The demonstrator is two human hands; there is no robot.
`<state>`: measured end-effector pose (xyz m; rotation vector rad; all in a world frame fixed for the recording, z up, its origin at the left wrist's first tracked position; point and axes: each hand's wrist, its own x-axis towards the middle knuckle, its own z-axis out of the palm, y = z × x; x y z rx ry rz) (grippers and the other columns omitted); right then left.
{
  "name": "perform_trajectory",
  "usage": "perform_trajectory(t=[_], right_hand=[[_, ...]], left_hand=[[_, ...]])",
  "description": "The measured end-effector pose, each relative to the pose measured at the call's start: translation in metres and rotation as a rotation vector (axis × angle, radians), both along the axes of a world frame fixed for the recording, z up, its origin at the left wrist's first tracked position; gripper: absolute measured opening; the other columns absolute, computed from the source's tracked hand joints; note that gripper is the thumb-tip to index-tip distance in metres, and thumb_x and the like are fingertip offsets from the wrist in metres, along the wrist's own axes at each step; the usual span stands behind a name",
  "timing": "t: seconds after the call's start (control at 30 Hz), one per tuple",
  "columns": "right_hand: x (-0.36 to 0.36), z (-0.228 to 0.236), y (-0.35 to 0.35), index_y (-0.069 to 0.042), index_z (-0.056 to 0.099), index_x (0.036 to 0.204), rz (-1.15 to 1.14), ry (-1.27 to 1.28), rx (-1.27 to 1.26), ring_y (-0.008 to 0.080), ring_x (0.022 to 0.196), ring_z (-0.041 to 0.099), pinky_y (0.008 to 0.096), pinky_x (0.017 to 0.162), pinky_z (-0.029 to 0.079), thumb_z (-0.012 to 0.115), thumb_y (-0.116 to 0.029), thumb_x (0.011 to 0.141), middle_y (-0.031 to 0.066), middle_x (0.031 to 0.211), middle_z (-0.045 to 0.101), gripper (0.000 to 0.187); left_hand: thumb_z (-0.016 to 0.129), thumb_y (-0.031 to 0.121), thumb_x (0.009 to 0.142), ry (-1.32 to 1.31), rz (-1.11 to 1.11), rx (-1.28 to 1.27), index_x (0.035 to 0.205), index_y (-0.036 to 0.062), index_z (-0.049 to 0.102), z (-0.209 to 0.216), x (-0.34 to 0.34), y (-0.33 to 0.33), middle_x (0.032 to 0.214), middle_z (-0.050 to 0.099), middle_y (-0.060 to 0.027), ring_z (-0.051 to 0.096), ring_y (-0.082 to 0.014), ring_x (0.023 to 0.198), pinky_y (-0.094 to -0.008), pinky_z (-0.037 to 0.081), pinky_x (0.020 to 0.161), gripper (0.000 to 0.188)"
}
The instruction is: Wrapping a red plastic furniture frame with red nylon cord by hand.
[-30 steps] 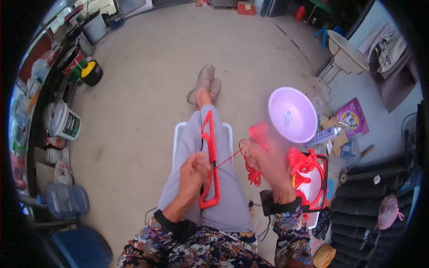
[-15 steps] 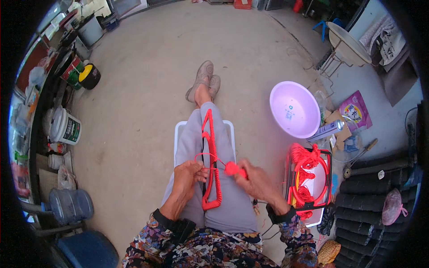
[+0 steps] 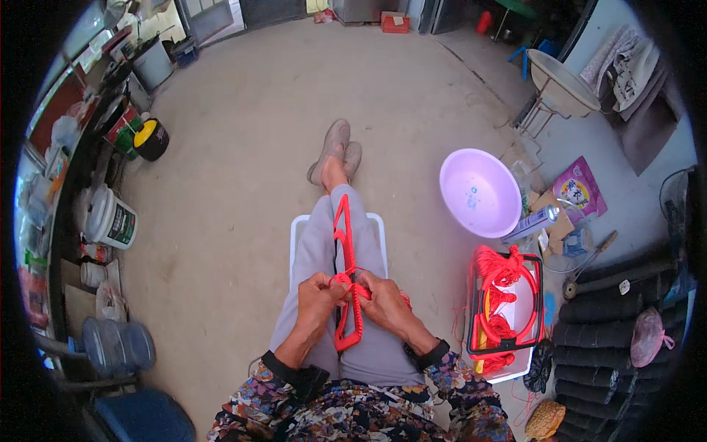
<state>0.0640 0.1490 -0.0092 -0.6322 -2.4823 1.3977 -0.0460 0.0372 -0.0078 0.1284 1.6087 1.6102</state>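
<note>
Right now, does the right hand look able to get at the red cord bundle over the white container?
Probably yes: the bundle lies exposed on the person's right, with nothing visible blocking the way. But the right hand is busy with cord at the red frame, so it would likely need freeing first.

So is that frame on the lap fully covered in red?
No, partly: the frame shows black along its lower left side.

A long-sleeved top (image 3: 353, 409) is displaying a dense multicoloured floral print on dark cloth, black bands (image 3: 432, 353) are closing off the sleeves (image 3: 471, 398), and plain light-grey trousers (image 3: 379, 365) are pairing with low taupe shoes (image 3: 336, 138).
</note>
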Motion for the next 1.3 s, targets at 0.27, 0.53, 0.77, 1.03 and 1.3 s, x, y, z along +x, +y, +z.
perform_trajectory(t=[0.27,0.53,0.77,1.03,1.3], right_hand=[[0.007,0.026,0.017,-0.002,0.059,0.103,0.106,0.061,-0.203,0.0159,0.074,0.059,0.0303,0.067,0.047,0.06,-0.011,0.083,0.0118,0.083,0.061,0.022],[-0.025,0.04,0.023,-0.004,0.063,0.103,0.153,0.093,0.153,0.0251,0.072,0.055,0.0332,0.064,0.043,0.063,-0.02,0.083,0.0124,0.079,0.054,0.026],[-0.029,0.028,0.025,-0.002,0.061,0.1,0.193,0.035,0.14,0.0289,0.08,0.054,0.0379,0.069,0.043,0.061,-0.028,0.083,0.0142,0.083,0.054,0.031],[0.031,0.04,0.05,0.0,0.055,0.118,-0.092,0.207,-0.723,0.0068,0.079,0.052,0.0234,0.072,0.043,0.05,-0.023,0.092,-0.002,0.092,0.059,0.034],[0.047,0.065,0.048,-0.004,0.055,0.12,-0.081,0.06,-0.747,0.003,0.075,0.048,0.02,0.063,0.041,0.055,-0.023,0.09,-0.0057,0.088,0.056,0.035]], left_hand=[[0.065,-0.005,0.074,0.021,0.216,0.1,0.069,0.0028,0.054,-0.009,-0.003,0.004,0.066,0.06,-0.0058,0.052,-0.0094,0.052,-0.0224,0.042,0.048,0.015],[0.066,-0.005,0.072,0.145,0.199,0.297,0.071,0.0026,0.057,0.012,-0.024,0.005,0.075,0.062,-0.0072,0.055,-0.0101,0.063,-0.0243,0.045,0.058,0.012],[0.065,0.001,0.077,-0.067,0.147,0.334,0.075,0.0049,0.058,0.02,-0.035,-0.001,0.086,0.065,-0.0093,0.061,-0.0152,0.077,-0.029,0.048,0.069,0.008],[0.061,0.006,0.082,-0.228,0.073,0.275,0.073,0.0072,0.057,0.018,-0.019,0.021,0.077,0.063,-0.0049,0.059,-0.012,0.073,-0.0272,0.044,0.064,0.01],[0.056,0.014,0.085,-0.382,-0.041,0.568,0.075,0.0043,0.058,0.014,-0.033,0.034,0.075,0.062,-0.0059,0.056,-0.0131,0.072,-0.0276,0.044,0.069,0.014]])
